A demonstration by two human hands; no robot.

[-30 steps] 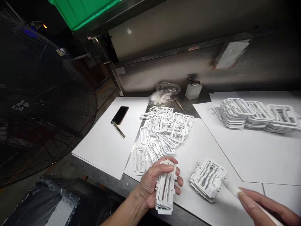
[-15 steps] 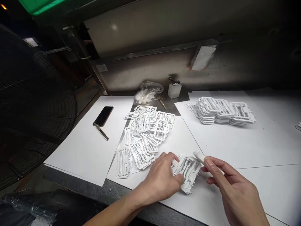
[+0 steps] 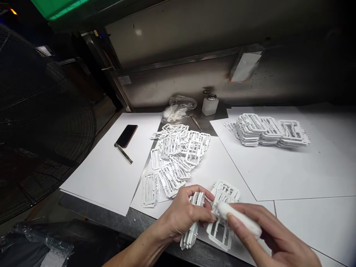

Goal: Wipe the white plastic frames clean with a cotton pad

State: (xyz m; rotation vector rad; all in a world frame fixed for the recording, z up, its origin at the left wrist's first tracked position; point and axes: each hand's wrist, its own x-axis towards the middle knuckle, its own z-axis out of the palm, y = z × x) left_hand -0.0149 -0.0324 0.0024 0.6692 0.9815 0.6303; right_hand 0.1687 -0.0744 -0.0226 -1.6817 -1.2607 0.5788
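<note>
Between left hand (image 3: 182,212) and plastic bag (image 3: 175,112) lie heaped white frames (image 3: 170,146).

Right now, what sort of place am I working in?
Likely a factory or workshop: a metal workbench holds a loose pile of matching white frames, with more in neat stacks to the right.

Close head-worn view, forward-down over worktop (image 3: 133,221), right edge perhaps murky.
</note>
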